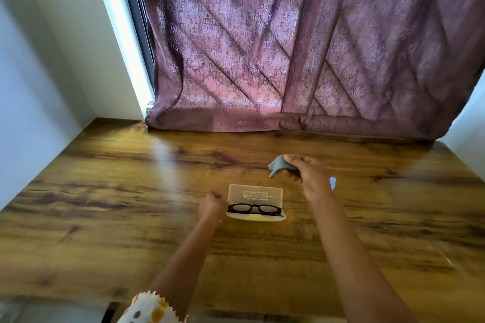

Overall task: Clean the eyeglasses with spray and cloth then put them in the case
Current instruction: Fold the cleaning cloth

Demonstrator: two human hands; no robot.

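- Leftmost, a white wall (39, 81) and a bright strip of window edge (123, 42) are seen beside a mauve patterned curtain (301, 47), whose hem is draped onto the far edge of the wooden table (105, 191).
- Low in the view, a patterned sleeve (149, 308) with orange and grey spots is shown on the left arm.
- At mid-table, the left hand (211, 206) is curled against the left end of the case (256, 203); whether the fingers are clamped on it cannot be told from this angle.
- Inside the case, the eyeglasses (253, 208) are laid flat in the lower tray, lenses facing the camera, just beside the left hand and well below the right.
- Black, thick rims are shown on the eyeglasses; the pale, translucent lid is stood open behind them, with faint printed text on it.
- Further right and beyond the case, a crumpled grey-blue cloth (278, 164) is pinched in the closed fingers of the right hand (305, 174), held above the tabletop and clear of the case.
- Partly hidden behind the right wrist, a small pale blue object (332, 182) is glimpsed; it cannot be identified.
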